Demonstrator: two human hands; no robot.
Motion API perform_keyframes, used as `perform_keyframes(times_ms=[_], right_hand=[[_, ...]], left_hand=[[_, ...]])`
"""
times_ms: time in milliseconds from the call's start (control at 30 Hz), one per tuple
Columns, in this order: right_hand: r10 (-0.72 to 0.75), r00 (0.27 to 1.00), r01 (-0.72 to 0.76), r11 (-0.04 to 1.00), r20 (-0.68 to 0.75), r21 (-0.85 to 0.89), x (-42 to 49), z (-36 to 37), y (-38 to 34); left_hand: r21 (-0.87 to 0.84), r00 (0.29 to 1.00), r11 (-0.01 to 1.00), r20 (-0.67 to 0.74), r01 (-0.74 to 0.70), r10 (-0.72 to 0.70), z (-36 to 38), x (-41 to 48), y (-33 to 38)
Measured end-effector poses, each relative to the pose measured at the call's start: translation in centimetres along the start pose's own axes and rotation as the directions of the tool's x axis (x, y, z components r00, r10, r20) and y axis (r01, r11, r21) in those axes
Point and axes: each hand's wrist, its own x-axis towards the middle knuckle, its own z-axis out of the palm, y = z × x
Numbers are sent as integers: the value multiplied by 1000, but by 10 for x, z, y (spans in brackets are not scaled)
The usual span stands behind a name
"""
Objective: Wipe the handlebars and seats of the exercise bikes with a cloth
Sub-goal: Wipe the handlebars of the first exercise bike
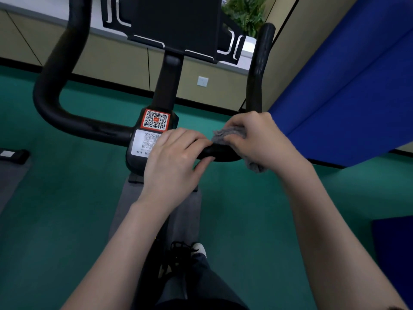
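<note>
Cloth (226, 135) mostly hidden under right hand (261, 139) on handlebar (216, 154)

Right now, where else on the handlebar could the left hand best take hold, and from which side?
Probably the handlebar at its bare straight stretch left of the QR stickers, from above: the tube is round and level there, away from the cloth and right hand.

The one view comes from a camera on the person's head, which looks forward and steeply down to the handlebar (100, 130) of the exercise bike (165, 86). It is close: the left hand (176, 157) and the right hand (257, 139) lie near the middle, the green floor (55, 220) fills the lower part and the wall (111, 54) crosses the top.
</note>
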Motion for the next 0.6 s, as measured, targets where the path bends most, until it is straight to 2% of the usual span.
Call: perform_keyframes(times_ms=[133, 200, 267, 367, 467, 533, 600], right_hand=[[-36, 985, 45, 998, 166, -50, 17, -9, -4], [-17, 990, 32, 994, 138, -108, 20, -13, 4], [19, 999, -15, 992, 31, -129, 16, -13, 11], [28, 996, -32, 998, -90, -49, 0, -2, 9], [-15, 999, 15, 1000, -30, 11, -2, 3, 5], [-35, 999, 35, 998, 11, -49, 7, -1, 8], [-35, 999, 32, 995, -34, -95, 13, -5, 17]], left_hand=[[-3, 1000, 1000, -5, -2, 2, 1, 0, 0], [-6, 1000, 1000, -4, -7, 7, 1, 0, 0], [-5, 1000, 1000, -2, -7, 7, 1, 0, 0], [-1, 1000, 1000, -1, -1, 1, 0, -1, 0], [4, 1000, 1000, 13, 1, -1, -1, -1, 0], [7, 1000, 1000, 21, -3, 3, -1, 0, 1], [8, 1000, 1000, 22, 2, -2, -1, 0, 2]])
